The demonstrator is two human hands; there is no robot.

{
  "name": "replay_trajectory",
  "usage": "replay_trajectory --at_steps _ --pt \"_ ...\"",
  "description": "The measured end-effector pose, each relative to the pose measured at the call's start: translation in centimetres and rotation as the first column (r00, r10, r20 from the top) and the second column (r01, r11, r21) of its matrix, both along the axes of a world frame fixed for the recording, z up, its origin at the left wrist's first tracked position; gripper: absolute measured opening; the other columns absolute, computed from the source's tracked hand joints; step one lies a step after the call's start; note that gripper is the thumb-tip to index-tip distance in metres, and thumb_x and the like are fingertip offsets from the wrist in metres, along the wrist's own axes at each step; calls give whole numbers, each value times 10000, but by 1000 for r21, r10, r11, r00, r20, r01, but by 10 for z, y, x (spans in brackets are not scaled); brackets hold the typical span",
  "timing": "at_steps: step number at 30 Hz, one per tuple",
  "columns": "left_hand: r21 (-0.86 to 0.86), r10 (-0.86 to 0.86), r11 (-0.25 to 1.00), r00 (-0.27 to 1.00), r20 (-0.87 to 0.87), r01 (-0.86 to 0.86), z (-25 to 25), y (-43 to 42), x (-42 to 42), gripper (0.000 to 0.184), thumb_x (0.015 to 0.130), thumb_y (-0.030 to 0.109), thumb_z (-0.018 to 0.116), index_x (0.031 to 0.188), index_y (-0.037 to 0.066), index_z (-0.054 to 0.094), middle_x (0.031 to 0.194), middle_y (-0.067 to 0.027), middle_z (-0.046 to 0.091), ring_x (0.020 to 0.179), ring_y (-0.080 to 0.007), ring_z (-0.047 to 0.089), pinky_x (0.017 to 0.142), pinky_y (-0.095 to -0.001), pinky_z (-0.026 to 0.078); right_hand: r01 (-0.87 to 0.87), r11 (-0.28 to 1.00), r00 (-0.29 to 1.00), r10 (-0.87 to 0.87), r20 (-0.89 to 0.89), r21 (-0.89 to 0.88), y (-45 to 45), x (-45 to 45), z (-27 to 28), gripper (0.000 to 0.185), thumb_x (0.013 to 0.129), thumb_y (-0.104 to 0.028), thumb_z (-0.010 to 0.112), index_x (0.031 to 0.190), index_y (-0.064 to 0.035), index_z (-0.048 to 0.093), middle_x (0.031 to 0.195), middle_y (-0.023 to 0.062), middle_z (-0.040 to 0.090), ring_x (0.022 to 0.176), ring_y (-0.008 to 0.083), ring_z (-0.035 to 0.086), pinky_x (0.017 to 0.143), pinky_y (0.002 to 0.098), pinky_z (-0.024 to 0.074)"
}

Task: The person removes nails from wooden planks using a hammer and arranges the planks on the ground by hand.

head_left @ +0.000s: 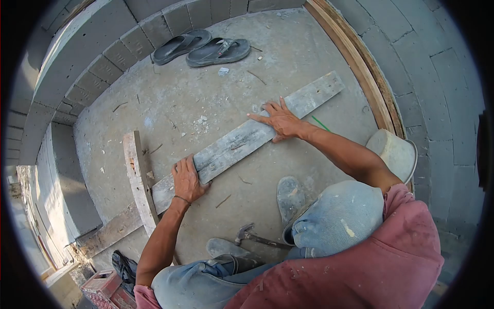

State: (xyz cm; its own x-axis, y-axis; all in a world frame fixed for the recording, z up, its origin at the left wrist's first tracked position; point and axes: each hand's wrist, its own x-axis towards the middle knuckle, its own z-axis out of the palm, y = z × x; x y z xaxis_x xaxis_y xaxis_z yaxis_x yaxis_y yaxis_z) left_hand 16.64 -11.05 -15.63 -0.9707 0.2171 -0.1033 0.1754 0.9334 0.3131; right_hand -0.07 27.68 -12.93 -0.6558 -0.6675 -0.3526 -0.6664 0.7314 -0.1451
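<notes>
A long, worn wooden plank (234, 147) stained with grey cement lies slantwise over the concrete floor in front of me. My left hand (188, 180) grips it across its width near the lower left end, thumb at the near edge and fingers over the top. Farther up the plank, my right hand (280, 121) holds it too, fingers spread over the far edge. At its lower left the plank meets an upright wooden piece (138, 177), and another board (110, 229) lies beyond that. By my feet rests a hammer (257, 237), touched by neither hand.
Grey block walls (139, 44) curve around the floor (154, 103). Black flip-flops (218, 53) sit at the back. Long timbers (360, 67) run along the right wall, near a whitish bucket (391, 149). A red crate (105, 288) and black bag (123, 270) are at lower left.
</notes>
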Motion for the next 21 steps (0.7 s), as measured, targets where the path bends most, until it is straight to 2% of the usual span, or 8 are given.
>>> replay_trajectory --at_steps 3,10,15,17,19,20,21 --pt "58 -13 998 1000 -11 14 1 -1 7 1104 600 346 968 1479 -41 423 1307 -209 541 1256 -395 515 1142 -541 343 62 998 994 -64 91 21 -4 1 -1 1298 682 -286 995 1720 -401 224 1590 291 426 1533 471 329 1249 766 124" --pt "100 9 995 1000 -8 -8 -4 -3 3 1081 587 266 966 1472 -41 427 1307 -226 539 1248 -424 511 1138 -516 362 62 997 994 -66 86 41 -5 1 2 1285 687 -293 996 1717 -404 235 1586 283 427 1535 475 317 1235 780 148" --pt "89 -7 996 1000 10 6 -9 -5 -1 1119 585 327 971 1486 -32 413 1313 -233 532 1260 -432 497 1136 -521 366 71 997 988 -74 134 29 -2 3 4 1294 699 -295 990 1721 -412 205 1607 293 402 1527 472 337 1231 783 152" --pt "85 -16 996 1000 23 14 -7 -5 -1 1115 595 335 971 1486 -35 412 1316 -237 536 1265 -436 504 1131 -518 371 31 1000 996 -31 87 4 2 3 -2 1351 682 -303 998 1733 -385 153 1639 309 359 1551 490 301 1229 791 136" --pt "74 -7 997 1000 29 4 -2 -6 0 1101 612 359 966 1481 -39 420 1315 -236 545 1273 -429 515 1129 -510 378 45 997 994 -38 105 -62 3 3 1 1424 644 -313 1015 1744 -316 110 1681 311 305 1587 495 241 1243 780 120" --pt "68 -5 998 1000 14 4 2 -7 0 1089 623 377 961 1476 -39 428 1311 -234 552 1275 -423 523 1129 -504 381 62 995 993 -54 109 -75 3 1 6 1475 605 -325 1029 1746 -240 99 1716 279 272 1610 484 203 1260 759 110" --pt "62 -5 998 1000 10 5 5 -10 1 1077 632 400 955 1470 -38 439 1302 -230 560 1275 -416 528 1124 -497 386 80 996 993 -75 93 -44 3 2 12 1482 595 -325 1032 1745 -219 104 1724 242 280 1612 467 209 1275 738 113"
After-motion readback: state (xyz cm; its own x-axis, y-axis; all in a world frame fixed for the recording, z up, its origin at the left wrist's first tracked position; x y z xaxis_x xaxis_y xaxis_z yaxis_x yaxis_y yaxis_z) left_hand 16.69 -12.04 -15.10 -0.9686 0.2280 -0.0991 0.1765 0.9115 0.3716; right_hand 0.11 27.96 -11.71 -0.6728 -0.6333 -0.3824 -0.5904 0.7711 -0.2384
